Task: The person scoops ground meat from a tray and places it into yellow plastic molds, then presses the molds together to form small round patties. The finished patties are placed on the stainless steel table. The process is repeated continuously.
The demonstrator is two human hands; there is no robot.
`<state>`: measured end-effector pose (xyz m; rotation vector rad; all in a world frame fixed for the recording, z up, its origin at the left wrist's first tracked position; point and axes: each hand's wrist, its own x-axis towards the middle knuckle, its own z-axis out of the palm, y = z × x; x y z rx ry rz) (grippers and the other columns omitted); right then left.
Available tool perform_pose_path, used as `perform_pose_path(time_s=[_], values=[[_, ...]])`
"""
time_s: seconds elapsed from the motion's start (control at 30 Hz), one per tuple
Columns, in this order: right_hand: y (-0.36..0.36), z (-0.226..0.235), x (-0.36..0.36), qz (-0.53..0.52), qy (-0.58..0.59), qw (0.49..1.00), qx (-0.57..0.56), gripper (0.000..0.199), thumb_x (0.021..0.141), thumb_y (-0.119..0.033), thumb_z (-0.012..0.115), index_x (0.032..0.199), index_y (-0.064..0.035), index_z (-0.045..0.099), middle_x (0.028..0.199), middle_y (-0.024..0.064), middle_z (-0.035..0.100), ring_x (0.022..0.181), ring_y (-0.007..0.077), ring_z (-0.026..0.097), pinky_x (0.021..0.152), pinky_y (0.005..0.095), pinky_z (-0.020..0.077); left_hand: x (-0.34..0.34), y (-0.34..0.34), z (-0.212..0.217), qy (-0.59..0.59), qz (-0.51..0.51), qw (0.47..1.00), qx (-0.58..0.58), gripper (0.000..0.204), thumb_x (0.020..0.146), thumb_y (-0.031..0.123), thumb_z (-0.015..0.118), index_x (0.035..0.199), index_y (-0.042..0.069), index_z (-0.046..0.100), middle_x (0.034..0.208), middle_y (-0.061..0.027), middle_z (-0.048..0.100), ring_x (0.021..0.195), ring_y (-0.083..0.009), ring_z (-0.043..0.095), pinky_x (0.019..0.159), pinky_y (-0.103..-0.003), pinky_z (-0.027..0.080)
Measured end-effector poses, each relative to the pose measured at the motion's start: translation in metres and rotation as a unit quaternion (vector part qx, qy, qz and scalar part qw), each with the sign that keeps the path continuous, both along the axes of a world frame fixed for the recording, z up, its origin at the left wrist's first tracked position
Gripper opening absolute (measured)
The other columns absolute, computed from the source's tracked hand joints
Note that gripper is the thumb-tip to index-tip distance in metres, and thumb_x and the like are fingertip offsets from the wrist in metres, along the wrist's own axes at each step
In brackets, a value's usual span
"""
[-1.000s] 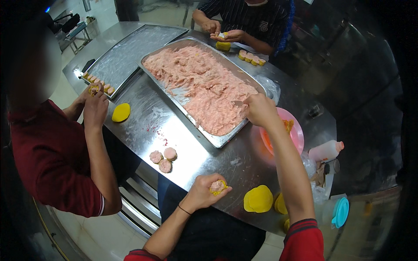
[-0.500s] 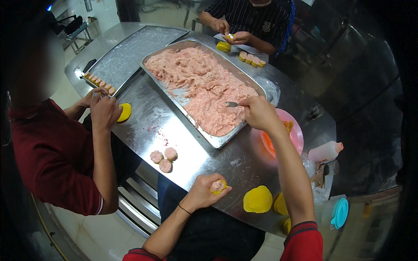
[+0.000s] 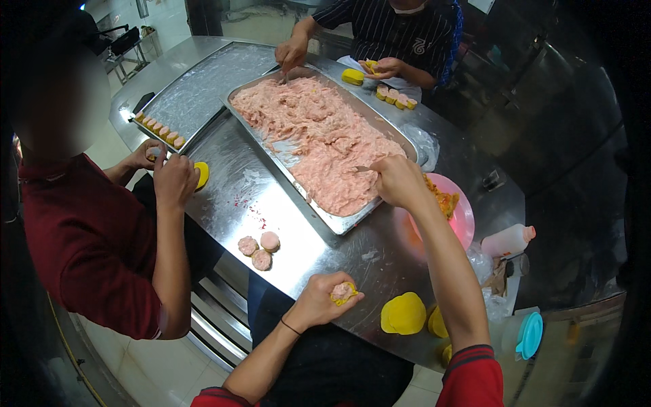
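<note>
The right hand (image 3: 399,182) has moved from above the pink plate to the near edge of the big steel tray (image 3: 352,220), and a small metal spatula (image 3: 364,169) now shows at its fingers, which are closed on the handle, with the blade touching the pink minced filling (image 3: 319,136). I judge that a new portion is being scooped. The left hand (image 3: 324,298) stayed at the near edge of the desk (image 3: 271,203); its fingers are curled around a dumpling (image 3: 343,292), a yellow wrapper with pink filling showing on top.

The big tray is nearly full of the filling. The far left flat tray (image 3: 196,88) holds a row of finished dumplings (image 3: 159,127) at its left end. The pink plate (image 3: 461,217), right of the big tray, carries some orange bits. Three filled dumplings (image 3: 259,249) lie on the desk, and yellow wrappers (image 3: 403,313) are stacked near the right.
</note>
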<state>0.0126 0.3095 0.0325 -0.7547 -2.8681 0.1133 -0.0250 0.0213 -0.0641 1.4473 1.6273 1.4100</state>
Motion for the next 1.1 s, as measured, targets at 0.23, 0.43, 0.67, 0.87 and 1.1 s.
perform_pose_path(time_s=[0.23, 0.43, 0.67, 0.87, 1.1], values=[[-0.009, 0.003, 0.009, 0.022, 0.026, 0.999, -0.025, 0.035, 0.082, -0.006, 0.059, 0.108, -0.0050, 0.082, 0.099, 0.0234, 0.076, 0.095, 0.0415, 0.074, 0.085, 0.0530, 0.0584, 0.001, 0.001, 0.000, 0.002, 0.001, 1.000, 0.001, 0.024, 0.088, 0.022, 0.090, 0.089, 0.007, 0.072, 0.075, -0.0065, 0.074, 0.066, -0.0182, 0.073, 0.063, -0.031, 0.057], [-0.013, -0.005, 0.001, 0.037, -0.001, 0.999, 0.013, 0.026, 0.083, -0.012, 0.065, 0.102, -0.0071, 0.082, 0.100, 0.0219, 0.077, 0.094, 0.0397, 0.075, 0.086, 0.0504, 0.0603, 0.000, 0.002, -0.001, 0.015, -0.004, 1.000, 0.003, 0.024, 0.088, 0.021, 0.090, 0.090, 0.007, 0.071, 0.076, -0.0063, 0.074, 0.066, -0.0181, 0.073, 0.063, -0.030, 0.057], [-0.002, 0.002, 0.013, 0.044, 0.033, 0.996, -0.072, 0.031, 0.084, -0.012, 0.061, 0.105, -0.0095, 0.084, 0.100, 0.0221, 0.077, 0.098, 0.0404, 0.074, 0.089, 0.0504, 0.0591, 0.004, 0.004, 0.002, 0.003, 0.002, 1.000, 0.004, 0.023, 0.088, 0.021, 0.090, 0.090, 0.007, 0.071, 0.075, -0.0060, 0.074, 0.065, -0.0176, 0.073, 0.063, -0.031, 0.057], [-0.001, 0.026, 0.030, 0.008, 0.013, 0.998, -0.064, 0.034, 0.085, -0.009, 0.060, 0.108, -0.0114, 0.084, 0.102, 0.0217, 0.078, 0.098, 0.0404, 0.075, 0.091, 0.0499, 0.0586, 0.004, 0.005, 0.002, 0.009, 0.001, 1.000, 0.004, 0.023, 0.088, 0.021, 0.090, 0.089, 0.007, 0.072, 0.075, -0.0060, 0.074, 0.065, -0.0183, 0.073, 0.062, -0.031, 0.057], [-0.012, 0.031, 0.033, 0.018, -0.042, 0.999, -0.022, 0.033, 0.082, -0.006, 0.059, 0.103, -0.0093, 0.085, 0.094, 0.0220, 0.077, 0.091, 0.0417, 0.073, 0.084, 0.0510, 0.0576, 0.006, 0.007, 0.003, 0.007, 0.000, 1.000, -0.001, 0.024, 0.088, 0.022, 0.090, 0.091, 0.007, 0.072, 0.076, -0.0062, 0.075, 0.066, -0.0186, 0.074, 0.063, -0.031, 0.058]])
